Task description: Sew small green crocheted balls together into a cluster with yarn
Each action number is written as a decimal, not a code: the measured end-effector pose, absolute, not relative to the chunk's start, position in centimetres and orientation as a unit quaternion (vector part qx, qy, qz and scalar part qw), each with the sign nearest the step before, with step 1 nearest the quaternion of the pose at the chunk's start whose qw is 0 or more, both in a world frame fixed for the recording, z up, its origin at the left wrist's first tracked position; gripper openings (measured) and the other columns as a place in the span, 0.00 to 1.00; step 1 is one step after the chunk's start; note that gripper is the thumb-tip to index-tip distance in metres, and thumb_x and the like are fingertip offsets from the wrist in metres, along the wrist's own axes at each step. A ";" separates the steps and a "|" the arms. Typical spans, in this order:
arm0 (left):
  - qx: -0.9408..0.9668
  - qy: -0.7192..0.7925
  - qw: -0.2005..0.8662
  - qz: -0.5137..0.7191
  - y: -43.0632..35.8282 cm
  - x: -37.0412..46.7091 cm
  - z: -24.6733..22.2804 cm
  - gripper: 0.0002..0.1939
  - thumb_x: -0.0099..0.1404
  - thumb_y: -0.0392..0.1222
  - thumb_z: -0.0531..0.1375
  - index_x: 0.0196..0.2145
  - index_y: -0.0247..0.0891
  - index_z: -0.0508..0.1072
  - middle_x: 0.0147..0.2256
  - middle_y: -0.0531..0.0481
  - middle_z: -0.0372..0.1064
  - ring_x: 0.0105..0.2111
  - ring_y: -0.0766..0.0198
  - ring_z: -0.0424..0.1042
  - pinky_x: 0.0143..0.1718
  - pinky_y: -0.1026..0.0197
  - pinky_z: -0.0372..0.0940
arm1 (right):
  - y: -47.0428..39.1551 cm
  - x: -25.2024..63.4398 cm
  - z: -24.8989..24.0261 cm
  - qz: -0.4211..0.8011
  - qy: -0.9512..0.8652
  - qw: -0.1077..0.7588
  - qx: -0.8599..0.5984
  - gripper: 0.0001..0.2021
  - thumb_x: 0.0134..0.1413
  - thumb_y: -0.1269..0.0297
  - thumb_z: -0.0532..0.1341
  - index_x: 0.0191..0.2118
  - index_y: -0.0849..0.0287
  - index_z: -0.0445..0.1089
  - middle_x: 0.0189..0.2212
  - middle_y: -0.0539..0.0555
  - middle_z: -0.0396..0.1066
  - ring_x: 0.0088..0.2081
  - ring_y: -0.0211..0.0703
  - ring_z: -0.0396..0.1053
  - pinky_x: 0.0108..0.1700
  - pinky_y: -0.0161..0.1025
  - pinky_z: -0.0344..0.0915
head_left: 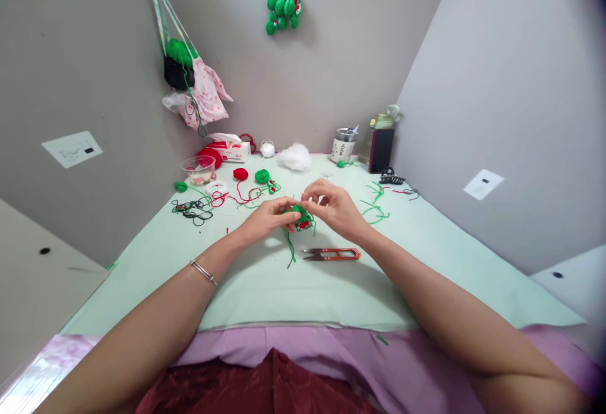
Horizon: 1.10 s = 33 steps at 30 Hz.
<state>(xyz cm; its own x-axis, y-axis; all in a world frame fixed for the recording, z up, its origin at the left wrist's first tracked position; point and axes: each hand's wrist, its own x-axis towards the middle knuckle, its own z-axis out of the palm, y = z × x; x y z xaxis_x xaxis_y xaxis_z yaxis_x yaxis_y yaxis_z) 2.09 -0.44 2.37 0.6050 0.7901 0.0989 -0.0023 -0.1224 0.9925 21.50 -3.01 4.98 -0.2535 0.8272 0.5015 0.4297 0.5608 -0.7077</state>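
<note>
Above the middle of the pale green table, my left hand [279, 214] grips a small green crocheted piece [302, 217] with a red and white patch. Green and dark yarn tails hang from it. Close against it on the right, my right hand [331, 204] has thumb and forefinger pinched together at the top of the piece. Whatever lies between those fingertips is too small to make out. Just below the hands lie orange-handled thread snips [332, 254], their blades pointing left.
Behind the hands are a green yarn ball [262, 177], a red yarn ball [240, 174], white stuffing [294, 157] and a clear tub [199, 169]. Black cord [193, 211] lies left, green yarn scraps [376, 213] right. A phone [381, 151] leans against a bottle at the back right.
</note>
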 end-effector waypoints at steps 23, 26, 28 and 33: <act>0.633 0.251 0.670 0.296 -0.9 2.0 2.3 0.14 0.61 0.46 0.66 0.40 0.37 0.69 0.36 0.46 0.74 0.35 0.61 0.75 0.35 0.59 0.70 | -1.9 25.0 8.9 0.554 -0.485 0.608 -0.298 0.10 0.50 0.66 0.68 0.28 0.62 0.65 0.18 0.40 0.45 0.19 0.27 0.40 0.19 0.29 0.41; 0.602 0.261 0.686 0.314 -0.7 1.9 2.2 0.17 0.60 0.47 0.67 0.43 0.35 0.72 0.39 0.42 0.74 0.37 0.60 0.75 0.36 0.59 0.70 | -2.0 25.0 8.9 0.544 -0.494 0.609 -0.299 0.08 0.50 0.69 0.66 0.37 0.62 0.70 0.20 0.43 0.55 0.20 0.29 0.51 0.22 0.30 0.49; 0.594 0.255 0.692 0.320 -0.6 1.8 2.2 0.18 0.60 0.47 0.67 0.45 0.35 0.74 0.43 0.40 0.74 0.39 0.61 0.75 0.38 0.59 0.70 | -2.2 24.9 8.9 0.535 -0.511 0.601 -0.304 0.11 0.50 0.67 0.67 0.40 0.61 0.70 0.22 0.46 0.61 0.22 0.30 0.55 0.23 0.31 0.51; 0.571 0.242 0.708 0.337 -0.2 1.7 2.2 0.21 0.60 0.42 0.68 0.51 0.37 0.74 0.45 0.42 0.74 0.41 0.62 0.74 0.39 0.62 0.69 | -2.2 24.7 8.6 0.525 -0.533 0.584 -0.315 0.13 0.49 0.59 0.69 0.38 0.59 0.70 0.24 0.46 0.66 0.20 0.28 0.53 0.20 0.31 0.43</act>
